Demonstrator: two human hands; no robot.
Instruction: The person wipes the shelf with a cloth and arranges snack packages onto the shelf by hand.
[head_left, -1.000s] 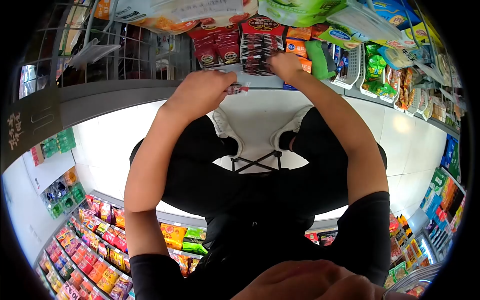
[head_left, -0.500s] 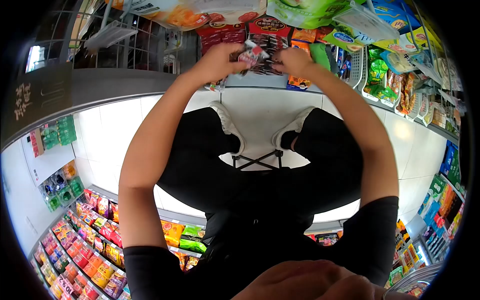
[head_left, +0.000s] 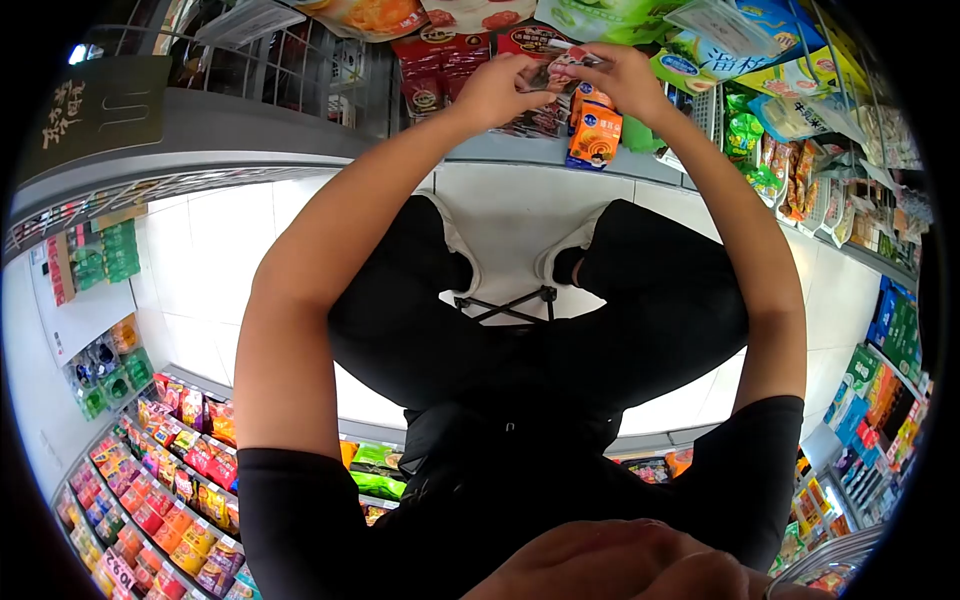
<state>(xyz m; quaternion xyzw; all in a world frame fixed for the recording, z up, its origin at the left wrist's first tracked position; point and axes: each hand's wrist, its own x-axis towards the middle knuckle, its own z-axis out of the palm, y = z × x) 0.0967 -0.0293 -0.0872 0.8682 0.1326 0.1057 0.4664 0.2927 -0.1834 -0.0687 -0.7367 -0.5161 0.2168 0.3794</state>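
At the shelf's front, both my hands meet over a row of dark red packets. My left hand (head_left: 500,92) pinches one side of a small clear-and-red snack packet (head_left: 558,74). The other side of it is gripped by my right hand (head_left: 622,78). Beneath my hands lie more small packets (head_left: 535,122), partly hidden by them. Red packets (head_left: 435,72) are stacked left of these. Just below my right hand, an orange-and-blue packet (head_left: 596,135) lies at the shelf edge.
A wire basket (head_left: 300,70) is at the upper left, beside a dark sign (head_left: 95,115). Large snack bags (head_left: 740,60) hang or stand at the upper right. The shelf's front edge (head_left: 500,152) runs above my knees. Stocked shelves (head_left: 170,480) are at the lower left.
My left hand has moved up and right with a packet, and my right hand has moved slightly up and right to take hold of it. The orange packet shows more fully.
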